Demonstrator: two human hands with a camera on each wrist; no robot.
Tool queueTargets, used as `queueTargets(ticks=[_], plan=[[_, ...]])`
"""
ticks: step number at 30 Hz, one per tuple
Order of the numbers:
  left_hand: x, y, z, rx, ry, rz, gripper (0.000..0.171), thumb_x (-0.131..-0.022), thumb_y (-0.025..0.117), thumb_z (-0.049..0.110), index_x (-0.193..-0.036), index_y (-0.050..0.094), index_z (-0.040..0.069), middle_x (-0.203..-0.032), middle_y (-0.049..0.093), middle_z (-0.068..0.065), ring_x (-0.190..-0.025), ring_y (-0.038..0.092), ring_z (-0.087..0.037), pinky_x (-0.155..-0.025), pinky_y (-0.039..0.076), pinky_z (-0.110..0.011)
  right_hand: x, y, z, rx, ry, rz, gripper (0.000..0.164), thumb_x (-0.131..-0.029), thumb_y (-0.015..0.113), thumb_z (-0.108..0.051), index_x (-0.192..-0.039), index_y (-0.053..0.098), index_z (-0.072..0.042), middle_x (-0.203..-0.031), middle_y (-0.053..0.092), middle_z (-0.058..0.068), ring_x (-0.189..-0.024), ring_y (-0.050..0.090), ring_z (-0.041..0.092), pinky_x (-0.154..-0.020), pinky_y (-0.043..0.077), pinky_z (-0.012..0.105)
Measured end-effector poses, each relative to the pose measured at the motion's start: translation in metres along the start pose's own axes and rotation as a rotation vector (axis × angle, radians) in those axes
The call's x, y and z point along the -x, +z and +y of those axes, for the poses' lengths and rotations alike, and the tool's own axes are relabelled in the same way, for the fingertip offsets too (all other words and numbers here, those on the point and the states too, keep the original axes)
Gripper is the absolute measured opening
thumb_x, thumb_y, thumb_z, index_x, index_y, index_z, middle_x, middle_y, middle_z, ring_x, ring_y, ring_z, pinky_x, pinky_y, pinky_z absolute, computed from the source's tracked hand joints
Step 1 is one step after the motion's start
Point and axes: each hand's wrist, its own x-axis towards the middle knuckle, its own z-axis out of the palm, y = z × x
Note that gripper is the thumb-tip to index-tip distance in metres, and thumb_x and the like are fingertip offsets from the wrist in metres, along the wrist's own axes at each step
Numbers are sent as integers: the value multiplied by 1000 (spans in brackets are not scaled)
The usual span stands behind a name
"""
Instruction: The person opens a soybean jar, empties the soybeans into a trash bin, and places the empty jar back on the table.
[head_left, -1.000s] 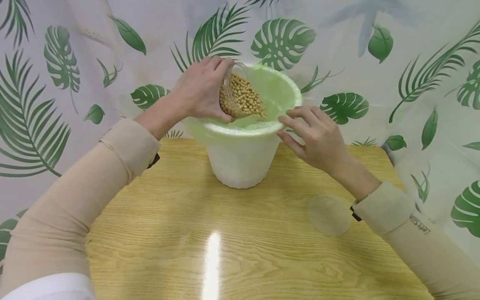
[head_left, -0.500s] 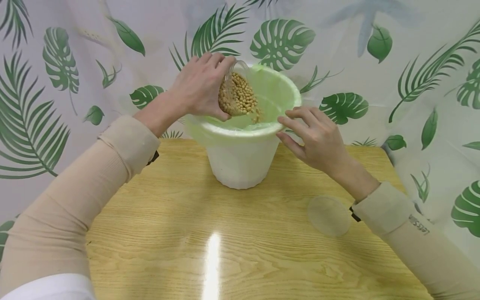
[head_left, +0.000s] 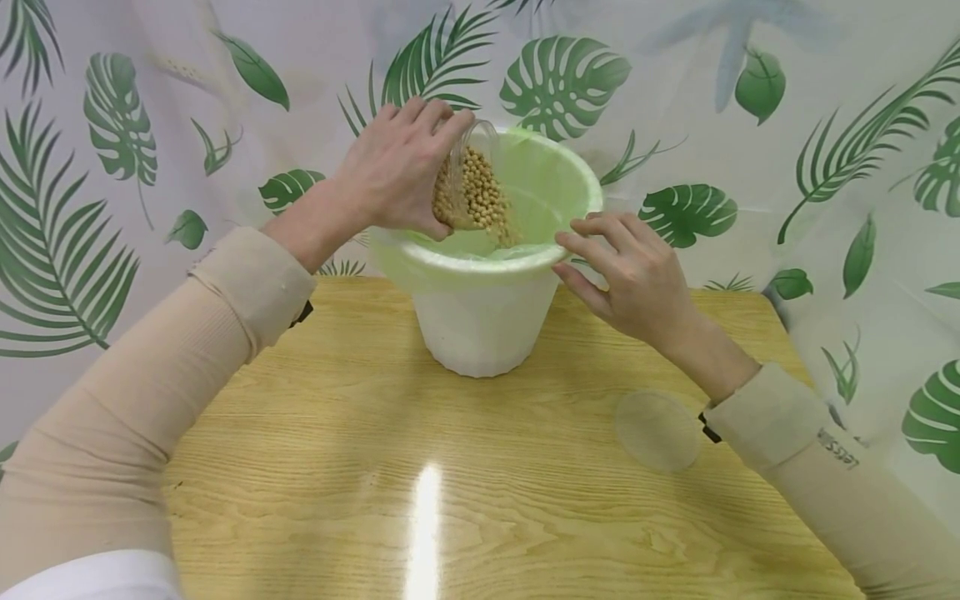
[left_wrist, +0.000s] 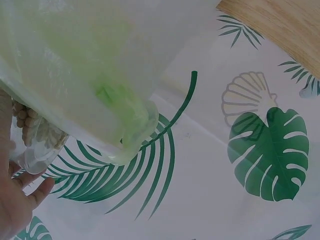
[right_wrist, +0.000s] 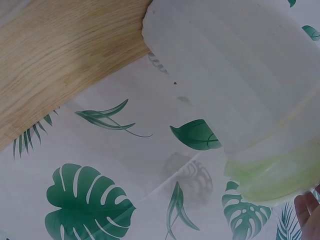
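So the base of the clear jar (head_left: 474, 193) is pretty much buried in the left hand (head_left: 401, 171), and the floor of the bin (head_left: 480, 325) is out of sight behind its own front rim. From the left wrist, the bin's side covers a chunk of the jar, and that hand gets chopped off at the frame edge. Right wrist is worse: just a few fingertips by the bin's rim, rest cropped. The lettering on the right sleeve (head_left: 795, 450) is kinda tough to read.

The jar is up over the left part of the bin's opening, tipped way over. Its long axis slopes down toward the bin's right side, mouth facing into the bin, with tan beans (head_left: 483, 187) bunched inside and a blurry trickle off the lower lip, above the pale green liner (head_left: 551, 187). Left hand is wrapped round the jar, thumb underneath.

Right hand (head_left: 637, 275) is at the bin's right edge, pinching the rim between thumb and fingertips. The bin itself stands upright on the wooden desk (head_left: 480, 450). Out front and right of the bin there's a see-through disc (head_left: 658, 432) lying flat, really faint against the wood. Behind the bin hangs a leaf-print sheet (head_left: 480, 33).
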Motion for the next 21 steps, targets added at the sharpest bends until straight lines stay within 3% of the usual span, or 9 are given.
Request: queueTargets(ticks=[21], plan=[[1,-6,-1,-129,94,39,121,-63,94,58,-157,36,7,-153,49,-24,-137,49,-41,-108,50,-56,0,0,-1,3,2,4,47,-110,53,-45,-116,78,-6,-109,77,19,-98,69,41,-84,62,54]])
